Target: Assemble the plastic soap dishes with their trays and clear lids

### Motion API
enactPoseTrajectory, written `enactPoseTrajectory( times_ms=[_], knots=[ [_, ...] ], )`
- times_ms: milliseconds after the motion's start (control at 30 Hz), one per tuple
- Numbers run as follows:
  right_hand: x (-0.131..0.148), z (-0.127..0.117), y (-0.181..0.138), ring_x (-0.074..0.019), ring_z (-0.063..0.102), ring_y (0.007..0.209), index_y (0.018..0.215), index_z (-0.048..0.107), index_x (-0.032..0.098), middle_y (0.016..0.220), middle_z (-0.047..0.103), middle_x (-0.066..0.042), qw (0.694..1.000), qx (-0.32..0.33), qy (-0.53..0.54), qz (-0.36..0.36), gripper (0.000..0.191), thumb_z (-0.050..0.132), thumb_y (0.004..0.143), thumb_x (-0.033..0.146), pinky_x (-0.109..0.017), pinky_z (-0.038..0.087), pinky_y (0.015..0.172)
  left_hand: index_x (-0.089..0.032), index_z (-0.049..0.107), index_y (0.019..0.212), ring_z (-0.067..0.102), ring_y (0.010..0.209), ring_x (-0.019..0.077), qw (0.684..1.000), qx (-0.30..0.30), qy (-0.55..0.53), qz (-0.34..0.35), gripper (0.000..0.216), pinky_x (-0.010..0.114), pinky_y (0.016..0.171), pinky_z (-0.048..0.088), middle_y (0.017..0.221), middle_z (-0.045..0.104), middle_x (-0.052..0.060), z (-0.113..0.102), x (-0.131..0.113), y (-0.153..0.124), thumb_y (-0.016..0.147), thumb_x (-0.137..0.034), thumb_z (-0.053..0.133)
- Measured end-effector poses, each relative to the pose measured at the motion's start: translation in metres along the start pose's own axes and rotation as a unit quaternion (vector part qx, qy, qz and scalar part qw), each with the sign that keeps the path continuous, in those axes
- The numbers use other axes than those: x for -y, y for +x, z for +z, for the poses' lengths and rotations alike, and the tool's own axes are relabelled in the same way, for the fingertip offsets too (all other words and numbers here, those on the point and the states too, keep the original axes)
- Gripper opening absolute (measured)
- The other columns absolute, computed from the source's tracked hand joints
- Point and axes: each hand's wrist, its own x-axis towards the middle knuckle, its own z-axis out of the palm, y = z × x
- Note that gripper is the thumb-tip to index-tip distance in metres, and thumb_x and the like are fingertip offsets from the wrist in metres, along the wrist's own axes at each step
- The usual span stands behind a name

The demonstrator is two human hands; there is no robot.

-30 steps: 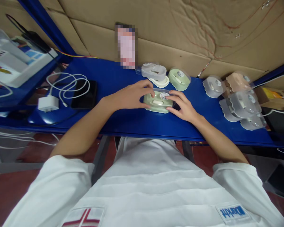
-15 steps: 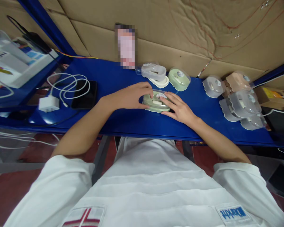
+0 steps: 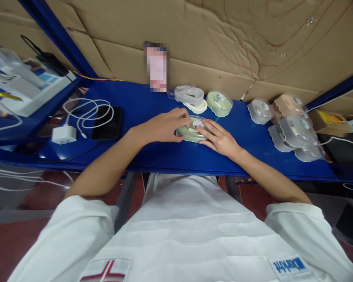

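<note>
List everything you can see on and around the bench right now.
green case: 1, pale green, clear lid, bench centre, under both hands
second green case: 1, pale green, back of bench
grey case: 1, grey, back of bench, on a cream base
case pile: several grey, bench right
peach case: 1, peach, top of that pile
phone: 1, black, bench left
charger: 1, white, coiled cable, left of phone
blurred card: 1, pinkish, against cardboard wall
bench: 1, blue
left hand: fingers curled on the green case's left end
right hand: fingers flat on its lid
</note>
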Motion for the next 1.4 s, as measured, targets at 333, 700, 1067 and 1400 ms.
enactPoseTrajectory(
  times_ms=[333,700,1067,1400],
  knots=[
    [-0.026,0.006,-0.002,-0.0358,0.044,0.161,0.166,0.052,0.033,0.175,0.043,-0.012,0.996,-0.022,0.090,0.018,0.070,0.061,0.105,0.066,-0.060,0.044,0.130,-0.025,0.067,0.125,0.063,0.127,0.0280,1.000,-0.020,0.000,-0.008,0.030,0.035,0.097,0.058,0.141,0.060,0.010,0.002,-0.004,0.001,0.097,-0.036,0.070],
    [-0.116,-0.041,-0.027,-0.0377,0.045,0.154,0.158,0.057,0.023,0.166,0.049,-0.019,0.924,-0.267,-0.095,0.258,0.075,0.063,0.102,0.072,-0.063,0.037,0.128,-0.024,0.055,0.155,0.052,0.149,0.0354,0.996,-0.092,0.006,0.009,0.050,0.053,0.124,0.047,0.162,0.049,0.018,0.010,-0.002,0.006,0.108,-0.041,0.058],
    [-0.136,-0.017,-0.031,-0.0383,0.055,0.140,0.149,0.063,0.023,0.154,0.056,-0.018,0.904,-0.194,-0.157,0.347,0.062,0.063,0.103,0.064,-0.064,0.044,0.119,-0.023,0.057,0.155,0.055,0.147,0.0365,0.994,-0.079,0.053,-0.050,0.051,0.054,0.120,0.048,0.161,0.055,0.018,0.020,0.005,0.010,0.107,-0.040,0.054],
    [-0.089,-0.013,-0.008,-0.0415,0.045,0.155,0.156,0.060,0.017,0.167,0.052,-0.019,0.971,-0.090,-0.122,0.185,0.054,0.048,0.110,0.045,-0.067,0.036,0.124,-0.017,0.044,0.167,0.043,0.159,0.0366,0.996,-0.052,0.017,-0.076,0.064,0.059,0.128,0.038,0.173,0.044,0.020,0.035,0.044,0.019,0.108,-0.041,0.050]
  ],
)
